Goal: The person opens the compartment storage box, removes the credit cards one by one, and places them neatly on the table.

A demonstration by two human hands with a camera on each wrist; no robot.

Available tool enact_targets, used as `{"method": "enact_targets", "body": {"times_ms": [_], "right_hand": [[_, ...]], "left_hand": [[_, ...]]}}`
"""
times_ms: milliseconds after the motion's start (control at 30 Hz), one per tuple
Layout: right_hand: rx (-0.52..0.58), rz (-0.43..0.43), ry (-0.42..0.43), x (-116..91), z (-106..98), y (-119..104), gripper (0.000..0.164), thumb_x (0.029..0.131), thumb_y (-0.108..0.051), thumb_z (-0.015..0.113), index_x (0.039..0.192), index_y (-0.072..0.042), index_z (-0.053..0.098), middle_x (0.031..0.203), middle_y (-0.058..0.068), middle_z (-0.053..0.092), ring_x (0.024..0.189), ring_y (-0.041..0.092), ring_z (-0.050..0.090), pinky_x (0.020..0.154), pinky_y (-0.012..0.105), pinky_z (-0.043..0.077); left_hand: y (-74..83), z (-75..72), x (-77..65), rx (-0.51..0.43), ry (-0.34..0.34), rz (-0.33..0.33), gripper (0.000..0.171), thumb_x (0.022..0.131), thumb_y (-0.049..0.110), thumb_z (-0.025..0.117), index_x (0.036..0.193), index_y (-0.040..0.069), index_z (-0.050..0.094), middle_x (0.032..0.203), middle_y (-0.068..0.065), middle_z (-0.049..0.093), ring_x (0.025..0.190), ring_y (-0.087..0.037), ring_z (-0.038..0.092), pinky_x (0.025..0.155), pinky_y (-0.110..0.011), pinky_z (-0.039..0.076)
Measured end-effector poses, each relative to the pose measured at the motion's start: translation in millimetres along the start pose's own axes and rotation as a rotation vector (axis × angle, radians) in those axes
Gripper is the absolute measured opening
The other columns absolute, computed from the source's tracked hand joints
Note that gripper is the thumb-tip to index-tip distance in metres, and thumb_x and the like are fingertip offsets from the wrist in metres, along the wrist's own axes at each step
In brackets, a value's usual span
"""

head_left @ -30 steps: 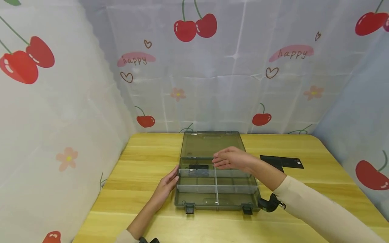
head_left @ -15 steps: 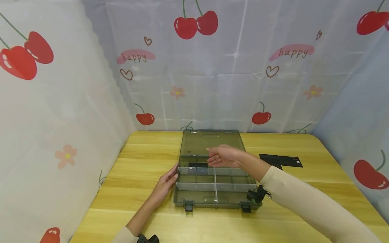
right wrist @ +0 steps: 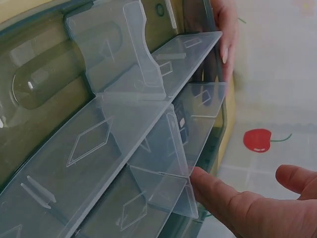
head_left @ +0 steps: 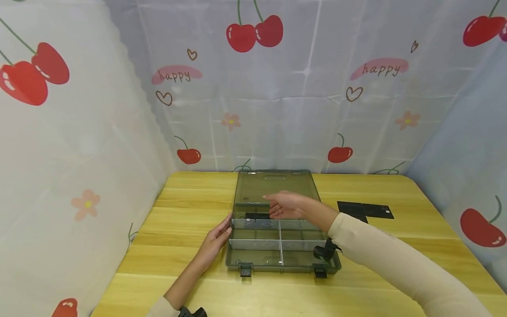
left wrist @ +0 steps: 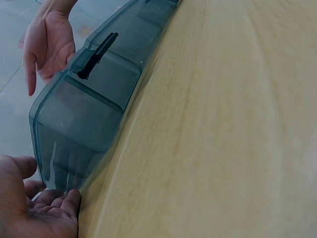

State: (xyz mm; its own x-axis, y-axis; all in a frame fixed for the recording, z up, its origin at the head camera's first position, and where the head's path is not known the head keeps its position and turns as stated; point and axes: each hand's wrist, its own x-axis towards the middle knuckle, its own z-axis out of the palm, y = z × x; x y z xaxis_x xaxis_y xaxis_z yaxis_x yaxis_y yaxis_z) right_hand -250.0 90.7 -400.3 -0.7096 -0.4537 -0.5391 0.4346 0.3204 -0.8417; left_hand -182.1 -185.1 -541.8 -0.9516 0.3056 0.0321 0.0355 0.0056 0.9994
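Note:
An organizer box (head_left: 253, 255) of smoky translucent plastic lies on the table with its lid (head_left: 277, 182) folded back. Clear dividers (head_left: 253, 243) split it into compartments. My left hand (head_left: 215, 240) rests against the box's left side; the left wrist view shows thumb and fingers touching its outer wall. Over the back row, my right hand (head_left: 286, 204) hangs with loosely bent fingers and holds nothing visible. In the right wrist view, one fingertip (right wrist: 198, 176) is at a divider's edge. A flat black object (head_left: 256, 216) sits in the back left compartment, partly behind a divider.
Flat black card-like pieces (head_left: 378, 211) lie on the table to the right of the box, partly behind the right arm. Two black latches (head_left: 245, 270) project from the box's front. A cherry-print curtain (head_left: 277, 110) encloses the wooden table (head_left: 198, 189) at the back and sides.
My right hand has moved left across the back row, toward the flat black object, and its fingers are more bent. The left hand stays at the box's side.

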Motion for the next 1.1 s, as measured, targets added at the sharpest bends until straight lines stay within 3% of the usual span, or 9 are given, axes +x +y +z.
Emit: {"method": "enact_targets", "body": {"times_ms": [233,667,867,900,1100], "right_hand": [[-0.018,0.055,0.016,11,-1,-5,0.073,0.110,-0.034,0.040,0.147,0.026,0.020,0.147,0.044,0.034,0.139,0.051,0.037,0.115,0.050,0.038],[0.001,0.114,-0.006,29,5,0,0.082,0.108,-0.034,0.047,0.148,0.026,0.009,0.151,0.049,0.017,0.144,0.056,0.022,0.118,0.054,0.031],[-0.041,0.113,0.002,29,9,0,0.079,0.109,-0.035,0.044,0.149,0.025,0.011,0.148,0.049,0.025,0.143,0.055,0.027,0.116,0.052,0.036],[-0.043,0.110,0.010,29,10,0,0.078,0.109,-0.035,0.044,0.149,0.024,0.013,0.141,0.047,0.036,0.143,0.054,0.028,0.115,0.052,0.038],[-0.002,0.124,0.043,28,13,-4,0.084,0.107,-0.033,0.049,0.152,0.022,0.003,0.156,0.045,0.011,0.147,0.056,0.014,0.117,0.053,0.034]], "left_hand": [[-0.1,-2.1,1.5,-0.005,-0.004,-0.001,0.057,0.108,0.028,0.051,0.161,0.017,0.030,0.167,-0.004,0.020,0.152,-0.027,0.020,0.119,-0.052,0.024],[1.0,-1.6,0.2,0.005,-0.001,-0.002,0.055,0.109,0.024,0.050,0.161,0.017,0.031,0.167,-0.003,0.021,0.152,-0.027,0.021,0.119,-0.049,0.026],[0.4,-1.3,-1.6,0.021,-0.007,-0.009,0.056,0.109,0.025,0.049,0.161,0.018,0.030,0.167,-0.003,0.020,0.152,-0.027,0.021,0.119,-0.050,0.026],[0.5,-1.3,-1.5,0.023,-0.006,-0.007,0.056,0.109,0.025,0.049,0.161,0.017,0.029,0.167,-0.003,0.020,0.152,-0.027,0.021,0.119,-0.050,0.026],[1.0,-2.2,-0.9,0.021,-0.007,0.001,0.056,0.109,0.025,0.049,0.161,0.018,0.030,0.167,-0.003,0.020,0.152,-0.027,0.022,0.119,-0.049,0.026]]}}
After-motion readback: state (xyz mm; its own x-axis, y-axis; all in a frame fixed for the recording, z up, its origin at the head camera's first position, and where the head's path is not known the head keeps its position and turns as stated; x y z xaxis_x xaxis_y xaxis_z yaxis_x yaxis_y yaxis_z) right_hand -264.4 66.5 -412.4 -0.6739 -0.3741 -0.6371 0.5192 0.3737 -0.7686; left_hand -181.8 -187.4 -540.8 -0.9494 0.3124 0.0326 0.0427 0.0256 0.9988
